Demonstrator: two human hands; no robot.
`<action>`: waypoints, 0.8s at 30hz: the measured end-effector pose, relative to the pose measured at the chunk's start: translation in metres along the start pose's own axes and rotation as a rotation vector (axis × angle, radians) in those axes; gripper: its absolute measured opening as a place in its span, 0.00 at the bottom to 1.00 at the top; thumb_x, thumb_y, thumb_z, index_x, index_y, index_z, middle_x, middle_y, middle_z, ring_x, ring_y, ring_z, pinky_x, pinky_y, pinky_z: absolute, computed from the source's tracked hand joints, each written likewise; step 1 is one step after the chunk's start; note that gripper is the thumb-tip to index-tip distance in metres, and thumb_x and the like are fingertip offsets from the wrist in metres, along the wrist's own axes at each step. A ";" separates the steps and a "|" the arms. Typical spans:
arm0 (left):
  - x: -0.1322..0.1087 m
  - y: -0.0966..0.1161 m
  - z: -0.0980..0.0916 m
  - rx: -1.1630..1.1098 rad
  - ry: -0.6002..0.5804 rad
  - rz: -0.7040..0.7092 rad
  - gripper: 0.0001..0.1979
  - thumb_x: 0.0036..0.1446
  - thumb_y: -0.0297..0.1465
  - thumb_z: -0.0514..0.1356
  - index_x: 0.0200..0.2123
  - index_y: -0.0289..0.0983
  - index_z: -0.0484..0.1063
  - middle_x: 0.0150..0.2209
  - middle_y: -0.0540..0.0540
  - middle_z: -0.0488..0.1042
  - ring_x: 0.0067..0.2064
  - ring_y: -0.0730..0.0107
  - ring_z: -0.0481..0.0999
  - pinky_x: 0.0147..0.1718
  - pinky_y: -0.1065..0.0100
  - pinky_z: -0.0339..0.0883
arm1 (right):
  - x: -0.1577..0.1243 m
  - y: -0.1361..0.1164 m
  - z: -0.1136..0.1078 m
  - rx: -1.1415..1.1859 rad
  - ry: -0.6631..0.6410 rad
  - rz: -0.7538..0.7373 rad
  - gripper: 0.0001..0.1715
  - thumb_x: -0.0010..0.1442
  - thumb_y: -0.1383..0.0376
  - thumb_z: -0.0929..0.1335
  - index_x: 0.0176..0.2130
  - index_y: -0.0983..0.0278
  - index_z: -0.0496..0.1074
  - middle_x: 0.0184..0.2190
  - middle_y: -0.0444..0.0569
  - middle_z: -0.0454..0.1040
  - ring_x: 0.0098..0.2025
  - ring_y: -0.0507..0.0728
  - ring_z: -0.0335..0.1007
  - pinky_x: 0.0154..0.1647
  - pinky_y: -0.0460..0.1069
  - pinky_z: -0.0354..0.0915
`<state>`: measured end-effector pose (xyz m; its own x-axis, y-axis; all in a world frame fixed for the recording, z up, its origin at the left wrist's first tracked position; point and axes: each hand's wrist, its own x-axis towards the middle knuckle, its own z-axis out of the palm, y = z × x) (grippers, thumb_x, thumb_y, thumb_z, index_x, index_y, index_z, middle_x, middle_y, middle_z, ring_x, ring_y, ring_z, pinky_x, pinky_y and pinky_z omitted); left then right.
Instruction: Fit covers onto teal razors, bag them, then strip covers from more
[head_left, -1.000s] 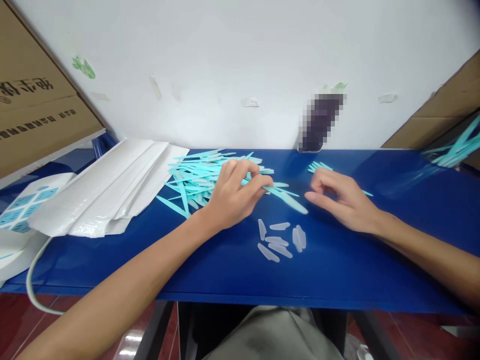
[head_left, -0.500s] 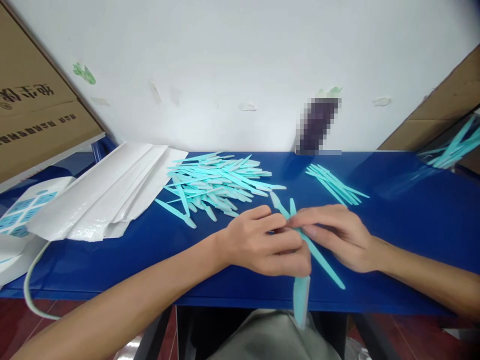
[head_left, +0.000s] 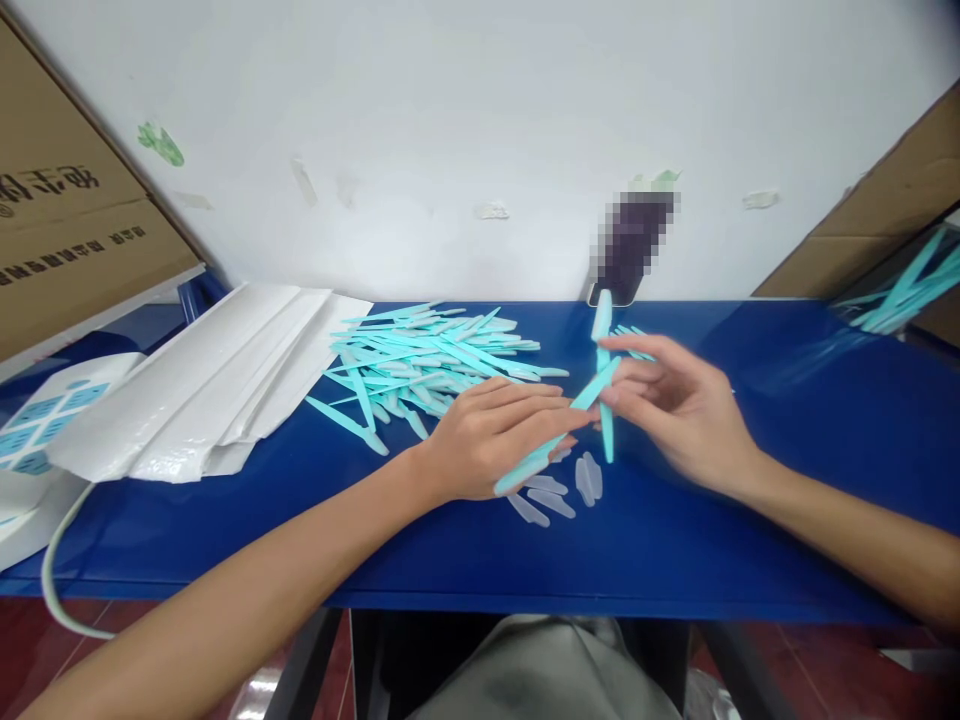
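Observation:
My left hand [head_left: 499,435] reaches over the table palm down, its fingers nearly straight and close together. A turquoise eyebrow razor [head_left: 536,460] slants along its near side, held by the fingers; the exact grip is partly hidden. My right hand [head_left: 679,410] pinches a second turquoise eyebrow razor [head_left: 606,430] between thumb and fingers, nearly upright in the view, its wider end at the top. The two razors cross near the right fingertips. Several clear blade caps [head_left: 551,500] lie on the table just below my left hand.
A heap of turquoise razors [head_left: 427,365] lies beyond my left hand. A smaller bunch [head_left: 634,340] is partly hidden behind my right hand. White plastic mailers [head_left: 202,390] and a power strip [head_left: 67,410] sit left. A phone [head_left: 634,245] leans on the wall. Cardboard boxes [head_left: 67,215] flank the table.
Both hands have moved up and slightly apart. The left-hand razor has swung from pointing down to a slant, and the right-hand razor has turned more upright. The clear caps now show.

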<state>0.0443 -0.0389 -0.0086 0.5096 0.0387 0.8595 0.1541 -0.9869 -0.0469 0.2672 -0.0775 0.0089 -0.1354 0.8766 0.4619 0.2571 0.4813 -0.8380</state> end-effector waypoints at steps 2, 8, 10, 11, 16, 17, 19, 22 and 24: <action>0.001 0.004 -0.003 -0.135 0.018 -0.106 0.09 0.66 0.28 0.61 0.49 0.36 0.74 0.42 0.44 0.84 0.46 0.66 0.84 0.44 0.67 0.78 | 0.003 0.005 -0.004 -0.031 0.049 -0.010 0.27 0.63 0.60 0.72 0.60 0.54 0.70 0.29 0.44 0.77 0.28 0.54 0.75 0.30 0.50 0.74; 0.007 0.019 -0.007 -0.536 -0.041 -0.700 0.11 0.68 0.32 0.59 0.40 0.34 0.81 0.34 0.44 0.84 0.27 0.73 0.81 0.25 0.73 0.74 | -0.001 0.014 -0.010 -0.344 0.186 -0.334 0.16 0.67 0.67 0.67 0.52 0.57 0.76 0.35 0.48 0.74 0.33 0.55 0.71 0.33 0.52 0.70; 0.008 0.020 -0.005 -0.603 -0.045 -0.805 0.12 0.67 0.35 0.60 0.38 0.34 0.81 0.31 0.44 0.83 0.25 0.73 0.79 0.23 0.73 0.72 | -0.006 0.009 -0.008 -0.447 0.076 -0.429 0.22 0.67 0.70 0.66 0.57 0.56 0.73 0.38 0.50 0.74 0.36 0.56 0.72 0.36 0.53 0.70; 0.007 0.020 -0.004 -0.624 -0.044 -0.842 0.13 0.66 0.36 0.61 0.37 0.33 0.81 0.30 0.45 0.83 0.25 0.73 0.79 0.24 0.73 0.73 | -0.009 0.006 -0.006 -0.496 0.019 -0.463 0.25 0.67 0.71 0.65 0.60 0.56 0.72 0.40 0.51 0.74 0.38 0.57 0.72 0.37 0.54 0.70; 0.006 0.018 -0.001 -0.595 -0.071 -0.893 0.17 0.63 0.42 0.64 0.30 0.34 0.81 0.22 0.49 0.79 0.22 0.74 0.77 0.23 0.73 0.70 | -0.016 -0.003 0.006 -0.543 -0.119 -0.517 0.35 0.67 0.74 0.65 0.68 0.52 0.63 0.43 0.51 0.72 0.41 0.56 0.72 0.39 0.51 0.71; 0.006 0.018 0.000 -0.565 -0.077 -0.879 0.19 0.63 0.43 0.64 0.27 0.34 0.80 0.20 0.50 0.77 0.21 0.74 0.76 0.23 0.73 0.69 | -0.017 -0.003 0.008 -0.523 -0.133 -0.514 0.36 0.67 0.75 0.65 0.69 0.52 0.61 0.43 0.51 0.72 0.41 0.55 0.72 0.39 0.51 0.71; 0.006 0.018 0.000 -0.528 -0.076 -0.835 0.21 0.63 0.44 0.63 0.24 0.35 0.79 0.18 0.50 0.75 0.20 0.75 0.74 0.24 0.73 0.67 | -0.017 -0.002 0.011 -0.474 -0.175 -0.502 0.38 0.67 0.76 0.64 0.70 0.52 0.60 0.44 0.51 0.71 0.43 0.55 0.73 0.40 0.49 0.72; 0.005 0.017 0.001 -0.510 -0.038 -0.757 0.21 0.62 0.46 0.64 0.25 0.35 0.78 0.19 0.52 0.71 0.20 0.77 0.68 0.22 0.73 0.62 | -0.017 -0.002 0.013 -0.442 -0.244 -0.497 0.37 0.67 0.76 0.64 0.69 0.54 0.60 0.48 0.53 0.71 0.45 0.54 0.73 0.41 0.48 0.73; 0.005 0.015 0.001 -0.470 -0.022 -0.712 0.25 0.60 0.48 0.64 0.21 0.35 0.71 0.17 0.55 0.64 0.20 0.79 0.61 0.20 0.73 0.56 | -0.017 -0.002 0.011 -0.475 -0.261 -0.499 0.36 0.67 0.76 0.63 0.69 0.55 0.60 0.48 0.53 0.72 0.44 0.54 0.74 0.41 0.48 0.73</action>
<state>0.0500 -0.0537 -0.0051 0.4420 0.6728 0.5933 0.0790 -0.6880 0.7214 0.2580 -0.0935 -0.0002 -0.5529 0.5552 0.6213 0.4839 0.8210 -0.3030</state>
